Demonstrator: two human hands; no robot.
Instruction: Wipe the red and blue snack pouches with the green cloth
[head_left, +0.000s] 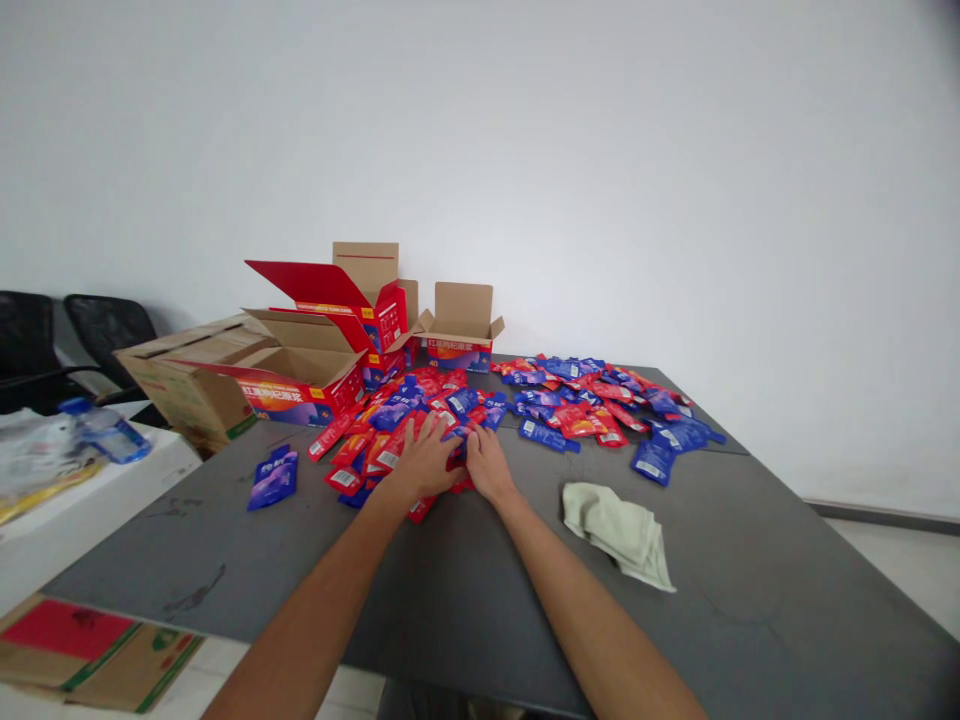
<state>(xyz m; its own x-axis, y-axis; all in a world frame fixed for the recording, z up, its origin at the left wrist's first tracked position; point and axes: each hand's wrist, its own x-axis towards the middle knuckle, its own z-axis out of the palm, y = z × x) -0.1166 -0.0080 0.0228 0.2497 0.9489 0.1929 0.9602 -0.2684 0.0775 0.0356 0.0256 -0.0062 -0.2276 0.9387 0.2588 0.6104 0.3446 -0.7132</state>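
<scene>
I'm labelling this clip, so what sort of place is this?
Likely a packing room: red and blue sachets heaped on a grey table, open printed cartons behind them.

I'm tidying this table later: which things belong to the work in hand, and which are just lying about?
In hand: left hand and right hand, both on the sachet pile; further sachets to its right; open red cartons.
Lying about: pale cloth; water bottle; black chairs; flattened cardboard on the floor.
</scene>
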